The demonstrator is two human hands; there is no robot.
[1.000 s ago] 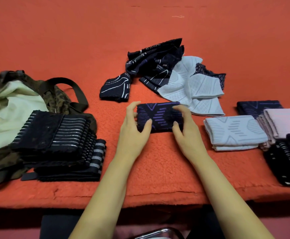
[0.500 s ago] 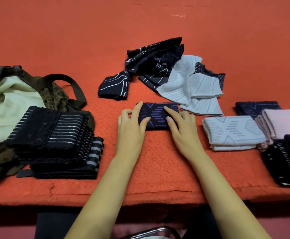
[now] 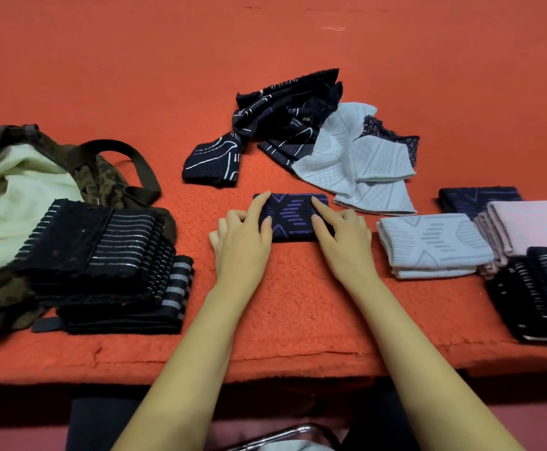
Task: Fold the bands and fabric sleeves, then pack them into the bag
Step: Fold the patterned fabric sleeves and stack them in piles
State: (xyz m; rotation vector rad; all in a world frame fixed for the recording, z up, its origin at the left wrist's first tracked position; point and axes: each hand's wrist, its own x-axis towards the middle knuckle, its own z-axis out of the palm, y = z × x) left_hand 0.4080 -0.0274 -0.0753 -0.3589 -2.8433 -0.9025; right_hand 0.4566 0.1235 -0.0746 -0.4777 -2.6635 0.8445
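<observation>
Now left hand (image 3: 241, 244) and right hand (image 3: 345, 244), fingers straight, press one folded navy sleeve (image 3: 293, 218).

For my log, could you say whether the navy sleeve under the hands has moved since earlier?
No: the navy sleeve still lies just left of the folded grey sleeve, in front of the loose pile.

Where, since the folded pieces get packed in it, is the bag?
In the head view the bag lies at the far left of the red cover, with the stack of dark striped bands overlapping its right side.
</observation>
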